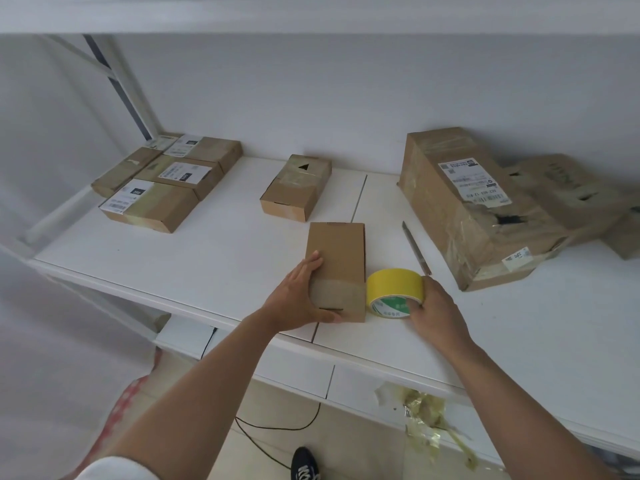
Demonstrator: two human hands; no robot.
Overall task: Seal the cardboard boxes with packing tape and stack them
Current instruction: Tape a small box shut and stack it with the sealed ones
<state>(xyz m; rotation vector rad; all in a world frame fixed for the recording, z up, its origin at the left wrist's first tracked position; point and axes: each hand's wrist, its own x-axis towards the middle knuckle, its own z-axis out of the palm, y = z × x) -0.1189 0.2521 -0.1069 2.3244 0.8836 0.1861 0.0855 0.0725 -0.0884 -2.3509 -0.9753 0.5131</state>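
A small plain cardboard box lies near the front edge of the white table. A strip of tape crosses its near end. My left hand grips the box's near left corner, thumb under the front face. Right beside the box stands a roll of yellow packing tape. My right hand holds that roll, with a finger inside its core.
A second small box sits behind the first. Several flat labelled boxes lie at the back left. A large torn box and more boxes crowd the right. A box cutter lies between. Tape scraps hang off the front edge.
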